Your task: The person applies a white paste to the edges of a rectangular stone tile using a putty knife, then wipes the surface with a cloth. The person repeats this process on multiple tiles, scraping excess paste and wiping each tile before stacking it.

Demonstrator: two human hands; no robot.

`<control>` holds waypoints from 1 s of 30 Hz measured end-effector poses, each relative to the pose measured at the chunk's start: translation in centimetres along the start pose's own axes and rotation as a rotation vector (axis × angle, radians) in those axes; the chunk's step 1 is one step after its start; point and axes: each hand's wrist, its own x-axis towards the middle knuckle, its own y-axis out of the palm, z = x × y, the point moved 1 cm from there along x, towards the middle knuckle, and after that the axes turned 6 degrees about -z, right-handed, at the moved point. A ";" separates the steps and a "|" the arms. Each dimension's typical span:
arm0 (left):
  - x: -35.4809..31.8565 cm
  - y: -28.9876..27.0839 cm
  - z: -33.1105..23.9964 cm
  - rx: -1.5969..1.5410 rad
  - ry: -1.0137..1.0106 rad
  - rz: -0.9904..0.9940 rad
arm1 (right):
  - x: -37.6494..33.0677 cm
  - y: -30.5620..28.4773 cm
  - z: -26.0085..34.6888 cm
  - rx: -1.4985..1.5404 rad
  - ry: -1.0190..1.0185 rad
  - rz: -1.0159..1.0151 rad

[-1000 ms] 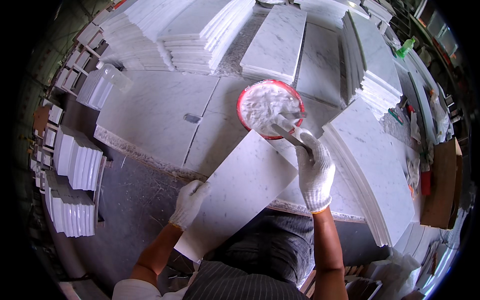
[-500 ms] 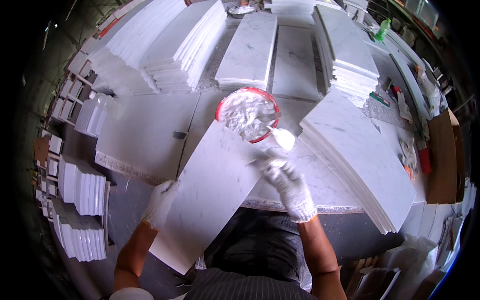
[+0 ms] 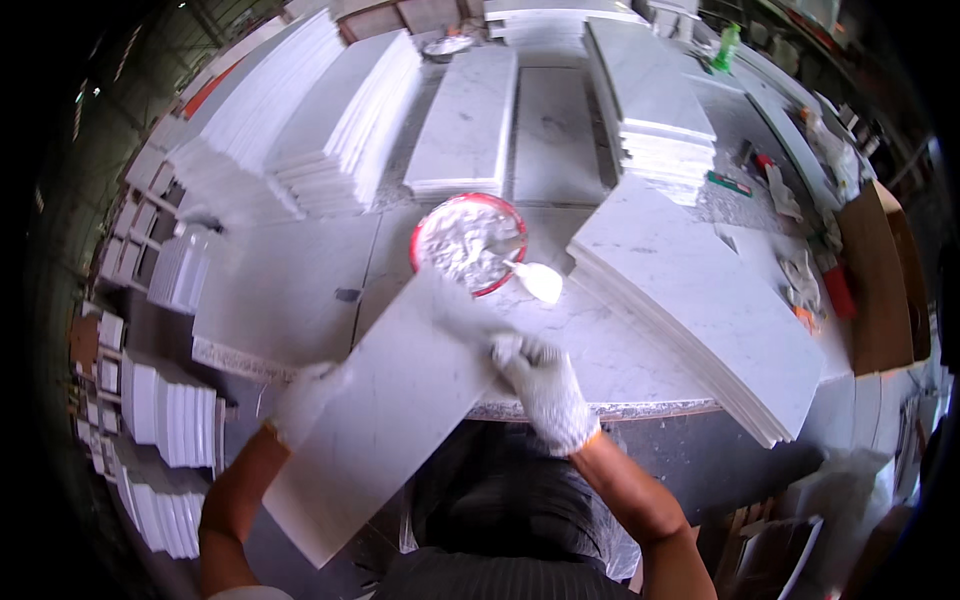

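A white marble slab with faint grey veins [image 3: 395, 410] slants across the table's near edge, its upper corner by a red-rimmed bowl [image 3: 415, 250]. My gloved left hand [image 3: 308, 400] grips the slab's left long edge. On the other side, my gloved right hand [image 3: 540, 388] is closed, fingers curled around what looks like a putty knife [image 3: 468, 322]; its grey blade is blurred against the slab's face and the handle is hidden. White paste [image 3: 462, 240] fills the bowl. Beside the bowl lies a white paddle-shaped piece [image 3: 540, 282].
Several stacked slabs [image 3: 690, 290] fan out at the right, overhanging the near edge. More stacks [image 3: 340, 120] stand at the back. A green bottle [image 3: 727, 47], a cardboard box [image 3: 880, 280] and hand tools [image 3: 730, 183] are at the right. Pale slabs [image 3: 170, 410] sit beyond the table's left side.
My right hand and the blurred blade have shifted left along the slab. The slab and my left hand sit slightly lower and farther left; the whole view has shifted too.
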 end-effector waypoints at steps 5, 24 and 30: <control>-0.8 3.0 -3.1 0.161 0.103 0.143 | -5.6 -3.5 -4.5 0.106 -0.056 -0.088; 9.5 19.2 -12.1 0.681 0.778 0.624 | -13.3 -7.3 -13.2 0.812 0.106 -0.545; 8.2 20.2 -11.8 0.755 0.943 0.379 | -12.6 -7.9 -15.2 0.878 0.109 -0.545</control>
